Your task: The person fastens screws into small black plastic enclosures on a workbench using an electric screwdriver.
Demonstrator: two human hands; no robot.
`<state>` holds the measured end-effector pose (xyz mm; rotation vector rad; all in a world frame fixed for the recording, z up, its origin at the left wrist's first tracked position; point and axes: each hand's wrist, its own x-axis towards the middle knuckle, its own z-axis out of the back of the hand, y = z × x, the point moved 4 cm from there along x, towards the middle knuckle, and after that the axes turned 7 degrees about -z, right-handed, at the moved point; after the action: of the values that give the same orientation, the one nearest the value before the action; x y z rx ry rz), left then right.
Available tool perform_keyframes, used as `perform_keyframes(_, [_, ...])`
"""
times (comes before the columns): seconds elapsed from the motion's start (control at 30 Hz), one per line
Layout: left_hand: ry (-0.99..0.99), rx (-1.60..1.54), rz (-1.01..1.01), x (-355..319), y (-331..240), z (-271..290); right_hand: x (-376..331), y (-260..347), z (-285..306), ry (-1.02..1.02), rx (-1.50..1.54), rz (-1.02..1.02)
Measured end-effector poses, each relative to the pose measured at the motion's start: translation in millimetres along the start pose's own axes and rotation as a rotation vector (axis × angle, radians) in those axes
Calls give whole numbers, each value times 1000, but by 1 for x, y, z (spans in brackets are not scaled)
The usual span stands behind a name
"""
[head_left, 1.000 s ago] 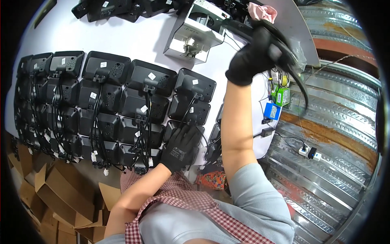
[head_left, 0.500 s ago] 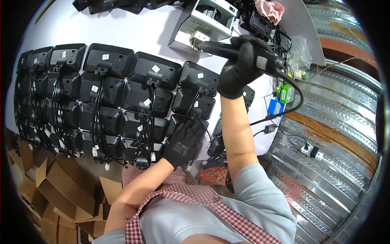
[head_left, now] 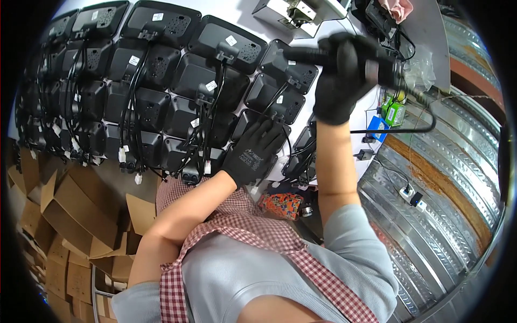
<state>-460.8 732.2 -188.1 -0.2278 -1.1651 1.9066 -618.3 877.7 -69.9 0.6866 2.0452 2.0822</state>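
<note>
The black power tool (head_left: 344, 56), a long-barrelled driver by the look of it, sits in the fist of the gloved right hand (head_left: 344, 81), raised above the worktable with its dark snout pointing left over the nearest black device housing (head_left: 288, 67); its cable (head_left: 414, 126) loops away to the right of that hand. Below and to the left, the gloved left hand (head_left: 256, 151) lies flat, fingers spread, pressing on a black housing (head_left: 269, 126) at the near edge of the table, gripping nothing. Further left of both hands run rows of like black housings (head_left: 161, 81) with cables and small white tags, laid backs-up on the white tabletop (head_left: 253, 19). Right of the right hand are small green and blue packets (head_left: 390, 110); beyond it, a grey metal fixture (head_left: 293, 13). Under the left forearm lie folded cardboard boxes (head_left: 70, 210). The step in hand seems to be bringing the tool to the steadied unit; the tip would have to come down squarely onto its fastening point while the left hand keeps the housing from shifting.
</note>
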Motion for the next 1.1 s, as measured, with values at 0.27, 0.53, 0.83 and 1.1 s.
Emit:
perform_keyframes(0.27, [17, 32, -7, -12, 2, -3, -121, 12, 0, 113, -16, -92])
perform_keyframes(0.53, [-27, 45, -26, -12, 2, -5, -143, -5, 7, 137, -56, -57])
perform_keyframes(0.83, [127, -70, 107, -13, 7, -15, -146, 2, 13, 218, -154, -19])
perform_keyframes(1.1, [87, -110, 134, -12, 9, -12, -160, -7, 17, 144, -52, -158])
